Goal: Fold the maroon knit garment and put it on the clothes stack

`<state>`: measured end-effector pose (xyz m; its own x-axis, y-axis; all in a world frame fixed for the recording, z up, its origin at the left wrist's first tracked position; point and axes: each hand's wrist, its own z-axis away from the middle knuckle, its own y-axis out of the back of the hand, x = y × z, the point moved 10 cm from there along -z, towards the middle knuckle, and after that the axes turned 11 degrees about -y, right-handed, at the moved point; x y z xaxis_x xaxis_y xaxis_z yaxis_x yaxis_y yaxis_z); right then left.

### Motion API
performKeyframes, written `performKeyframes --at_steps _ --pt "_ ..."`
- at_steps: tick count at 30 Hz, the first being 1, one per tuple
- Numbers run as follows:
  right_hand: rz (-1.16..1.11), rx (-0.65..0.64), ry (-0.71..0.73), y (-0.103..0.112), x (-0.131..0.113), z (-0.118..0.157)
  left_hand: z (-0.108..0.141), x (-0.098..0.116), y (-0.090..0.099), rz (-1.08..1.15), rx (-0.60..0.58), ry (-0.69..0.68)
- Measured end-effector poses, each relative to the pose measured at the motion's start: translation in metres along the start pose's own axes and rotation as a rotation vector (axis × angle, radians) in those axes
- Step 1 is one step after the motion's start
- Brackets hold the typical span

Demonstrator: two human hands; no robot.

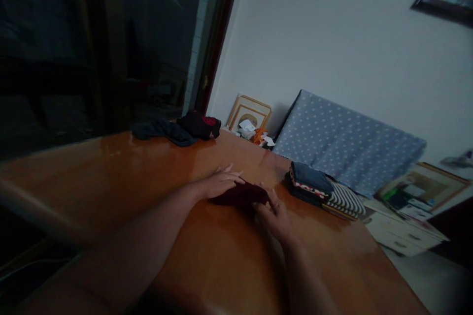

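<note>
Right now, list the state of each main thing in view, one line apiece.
Dark red cloth: bunched low on the table, touched by both hands
Left hand: open, fingers extended over the cloth
Right hand: fingers bent at the cloth, grip unclear
Clothes stack: folded, piled
Dark clothes: crumpled
Dotted cover: draped
Drawers: look shut

Dark maroon cloth [240,195] at the grip, orange-brown tabletop [148,167] beneath; to its right, navy folded garment [311,177] and black-and-white striped garment [343,199]; farther beyond, white-spotted grey-blue drape [343,140].
</note>
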<state>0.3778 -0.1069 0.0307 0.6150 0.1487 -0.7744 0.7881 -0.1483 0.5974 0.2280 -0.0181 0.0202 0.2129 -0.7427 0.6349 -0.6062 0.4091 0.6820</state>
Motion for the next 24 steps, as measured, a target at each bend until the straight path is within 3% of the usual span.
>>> performKeyframes --at_steps 2,6,10,15,19,21,24 --pt "-0.205 0.011 -0.037 0.007 -0.004 0.002 0.000 0.018 -0.001 0.277 0.051 -0.029" --pt "-0.519 0.118 -0.162 0.021 0.004 0.004 0.005 0.043 -0.008 0.865 0.161 0.041" --pt "-0.722 0.186 -0.363 0.018 0.031 0.003 0.008 0.061 -0.028 1.249 0.080 0.069" --pt "-0.871 0.199 -0.509 0.003 0.052 0.002 0.012 0.057 -0.038 1.303 0.060 0.069" --pt "-0.883 0.113 -0.541 -0.005 0.049 0.002 0.013 0.037 -0.039 1.187 0.164 0.195" --pt "-0.764 0.148 -0.495 0.006 0.043 0.002 0.012 0.034 -0.034 1.160 0.215 0.216" --pt "-0.400 0.387 -0.240 0.044 0.018 0.009 0.009 0.043 -0.029 1.136 0.221 0.183"
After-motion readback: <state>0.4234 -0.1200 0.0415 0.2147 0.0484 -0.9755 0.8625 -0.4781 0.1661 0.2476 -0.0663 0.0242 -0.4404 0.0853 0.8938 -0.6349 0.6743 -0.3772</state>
